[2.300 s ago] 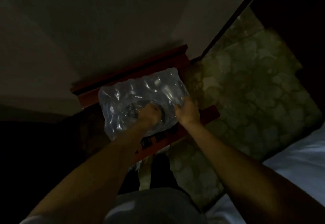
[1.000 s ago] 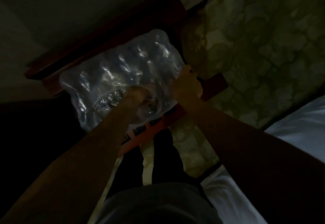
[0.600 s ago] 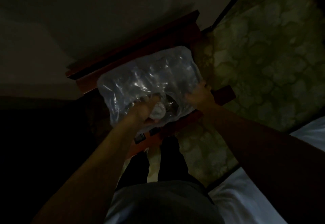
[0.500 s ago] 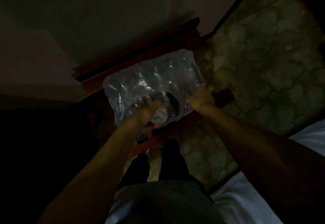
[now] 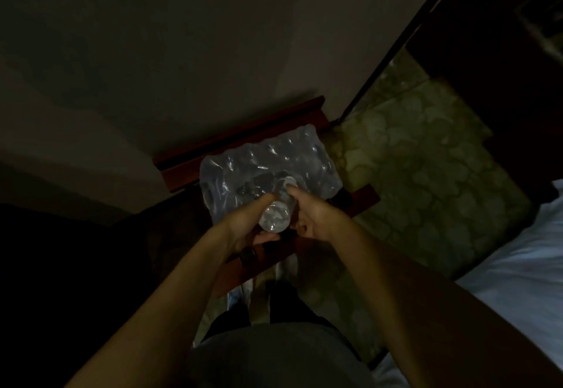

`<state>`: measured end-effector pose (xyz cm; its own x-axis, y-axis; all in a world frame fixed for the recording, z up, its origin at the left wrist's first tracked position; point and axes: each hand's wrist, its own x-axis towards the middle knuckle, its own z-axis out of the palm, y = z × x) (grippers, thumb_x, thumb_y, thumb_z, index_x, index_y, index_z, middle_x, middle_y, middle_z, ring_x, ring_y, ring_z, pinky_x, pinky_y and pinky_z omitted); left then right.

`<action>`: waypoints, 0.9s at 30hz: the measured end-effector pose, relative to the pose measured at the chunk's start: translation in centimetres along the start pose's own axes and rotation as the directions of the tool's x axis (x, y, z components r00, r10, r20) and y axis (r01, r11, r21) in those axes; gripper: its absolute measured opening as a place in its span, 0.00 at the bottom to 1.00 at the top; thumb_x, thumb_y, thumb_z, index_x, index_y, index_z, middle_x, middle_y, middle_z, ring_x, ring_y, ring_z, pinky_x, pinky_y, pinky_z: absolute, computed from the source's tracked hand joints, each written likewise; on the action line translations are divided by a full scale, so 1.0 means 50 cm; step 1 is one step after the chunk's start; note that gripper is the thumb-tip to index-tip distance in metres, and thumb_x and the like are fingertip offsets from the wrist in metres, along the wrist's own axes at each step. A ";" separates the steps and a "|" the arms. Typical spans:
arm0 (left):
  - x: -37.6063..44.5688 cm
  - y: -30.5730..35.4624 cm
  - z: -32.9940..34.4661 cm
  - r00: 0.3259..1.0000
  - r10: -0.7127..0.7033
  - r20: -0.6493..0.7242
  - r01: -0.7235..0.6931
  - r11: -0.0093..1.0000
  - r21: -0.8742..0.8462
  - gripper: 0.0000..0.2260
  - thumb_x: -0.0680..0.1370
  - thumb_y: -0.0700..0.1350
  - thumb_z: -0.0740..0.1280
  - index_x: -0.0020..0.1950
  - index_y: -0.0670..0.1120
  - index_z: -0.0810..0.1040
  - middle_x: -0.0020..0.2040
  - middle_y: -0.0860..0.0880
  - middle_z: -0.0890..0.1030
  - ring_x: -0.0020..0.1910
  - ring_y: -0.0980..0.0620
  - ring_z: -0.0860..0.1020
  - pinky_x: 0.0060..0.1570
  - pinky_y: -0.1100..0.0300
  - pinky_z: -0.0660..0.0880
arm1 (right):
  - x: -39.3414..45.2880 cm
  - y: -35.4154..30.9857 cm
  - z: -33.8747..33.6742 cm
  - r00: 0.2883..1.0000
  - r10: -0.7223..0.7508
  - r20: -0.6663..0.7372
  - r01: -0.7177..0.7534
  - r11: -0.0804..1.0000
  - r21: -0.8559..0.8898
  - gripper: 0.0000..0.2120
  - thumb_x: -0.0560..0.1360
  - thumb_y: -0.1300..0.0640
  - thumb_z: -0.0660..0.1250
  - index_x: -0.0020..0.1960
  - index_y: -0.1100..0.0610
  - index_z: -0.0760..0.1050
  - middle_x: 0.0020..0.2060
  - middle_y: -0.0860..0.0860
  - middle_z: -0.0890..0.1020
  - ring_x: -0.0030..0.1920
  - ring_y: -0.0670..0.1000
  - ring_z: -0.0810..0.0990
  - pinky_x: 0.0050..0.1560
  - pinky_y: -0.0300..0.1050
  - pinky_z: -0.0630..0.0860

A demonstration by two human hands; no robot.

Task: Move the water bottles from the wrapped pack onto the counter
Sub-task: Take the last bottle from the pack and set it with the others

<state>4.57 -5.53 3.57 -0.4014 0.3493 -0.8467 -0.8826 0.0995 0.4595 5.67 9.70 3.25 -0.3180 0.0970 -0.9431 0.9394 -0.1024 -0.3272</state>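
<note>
On the red-brown counter [image 5: 362, 197] in a dim room, wrapped pack [image 5: 268, 171]; both hands, left hand [image 5: 243, 223] and right hand [image 5: 313, 217], seemingly around one bottle [image 5: 275, 215].

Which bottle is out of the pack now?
The bottle held between the left hand and right hand, just in front of the wrapped pack. The other bottles sit under the plastic wrap as bumps.

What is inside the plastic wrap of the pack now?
Through the clear wrap rounded bottle shapes show in rows, and a dark torn hole near the front. One bottle is already out, held by both hands. How many bottles remain cannot be counted; it is too dim.
</note>
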 end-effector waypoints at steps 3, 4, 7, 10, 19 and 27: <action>-0.036 -0.002 -0.016 0.997 0.063 0.032 -0.063 0.998 0.005 0.21 0.75 0.60 0.68 0.57 0.46 0.80 0.52 0.45 0.85 0.49 0.50 0.83 0.37 0.60 0.80 | -0.027 -0.001 0.009 0.993 -0.110 0.042 0.110 0.994 0.006 0.23 0.71 0.36 0.67 0.57 0.52 0.79 0.50 0.50 0.85 0.45 0.48 0.80 0.37 0.39 0.71; -0.048 -0.003 -0.021 0.995 0.089 0.043 -0.088 0.996 -0.005 0.20 0.75 0.60 0.68 0.57 0.46 0.81 0.51 0.44 0.85 0.48 0.50 0.84 0.39 0.58 0.80 | -0.040 -0.005 0.015 0.988 -0.148 0.052 0.148 0.989 0.005 0.22 0.71 0.37 0.68 0.57 0.52 0.79 0.51 0.51 0.85 0.47 0.50 0.81 0.40 0.39 0.74; -0.085 -0.004 -0.030 0.986 0.163 0.027 -0.162 0.987 -0.022 0.18 0.74 0.58 0.70 0.56 0.48 0.82 0.51 0.45 0.86 0.51 0.48 0.84 0.45 0.56 0.81 | -0.089 -0.026 0.037 0.968 -0.251 0.010 0.251 0.965 -0.069 0.20 0.70 0.38 0.70 0.53 0.51 0.80 0.44 0.49 0.86 0.45 0.49 0.82 0.37 0.39 0.78; -0.133 -0.002 -0.032 0.967 0.245 -0.066 -0.245 0.969 0.011 0.20 0.73 0.60 0.70 0.57 0.47 0.82 0.52 0.45 0.85 0.53 0.47 0.83 0.52 0.52 0.80 | -0.140 -0.045 0.062 0.934 -0.358 -0.009 0.350 0.917 -0.190 0.20 0.69 0.35 0.69 0.48 0.51 0.81 0.35 0.48 0.85 0.37 0.47 0.79 0.34 0.39 0.73; -0.363 -0.014 -0.047 0.724 0.618 -0.306 -0.594 0.784 0.179 0.07 0.78 0.46 0.66 0.53 0.49 0.83 0.42 0.51 0.86 0.39 0.57 0.85 0.34 0.66 0.78 | -0.307 -0.027 0.160 0.722 -0.667 0.182 0.689 0.718 -0.099 0.18 0.74 0.45 0.69 0.53 0.59 0.78 0.28 0.47 0.83 0.22 0.40 0.79 0.21 0.31 0.70; -0.617 -0.038 -0.108 0.377 0.834 -0.403 -0.759 0.527 0.383 0.11 0.79 0.41 0.66 0.53 0.58 0.79 0.43 0.59 0.86 0.40 0.62 0.83 0.36 0.69 0.76 | -0.505 -0.026 0.322 0.416 -0.829 0.375 0.887 0.460 0.032 0.17 0.73 0.49 0.72 0.56 0.58 0.77 0.49 0.55 0.85 0.48 0.53 0.85 0.50 0.51 0.83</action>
<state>17.32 -21.54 27.37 -0.9861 -0.1605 -0.0437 -0.0672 0.1442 0.9873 10.42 -8.58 26.55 -0.9587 -0.2460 -0.1430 0.1458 0.0073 -0.9893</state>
